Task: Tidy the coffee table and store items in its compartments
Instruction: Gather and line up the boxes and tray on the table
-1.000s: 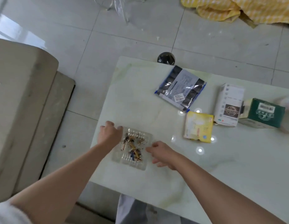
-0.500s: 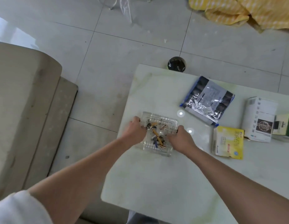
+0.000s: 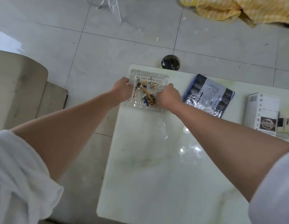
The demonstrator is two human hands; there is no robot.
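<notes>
Both hands, left (image 3: 122,90) and right (image 3: 168,95), grasp a glass ashtray (image 3: 147,75) holding cigarette butts (image 3: 147,92) at the table's (image 3: 156,175) far-left corner.

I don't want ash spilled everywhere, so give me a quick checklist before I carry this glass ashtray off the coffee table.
1. Two-sided grip: ok. The left hand and right hand clamp opposite sides of the glass ashtray.
2. Tray level: cannot tell; one view, no clear tilt.
3. Contents inside: ok. The cigarette butts and ash lie within the rim.
4. Clearance to the right: ok. The silver foil packet lies apart from the ashtray.
5. Position: not ok. The ashtray overhangs the corner of the coffee table, above the floor.
6. Destination: cannot tell; no compartment or bin is in view.
</notes>
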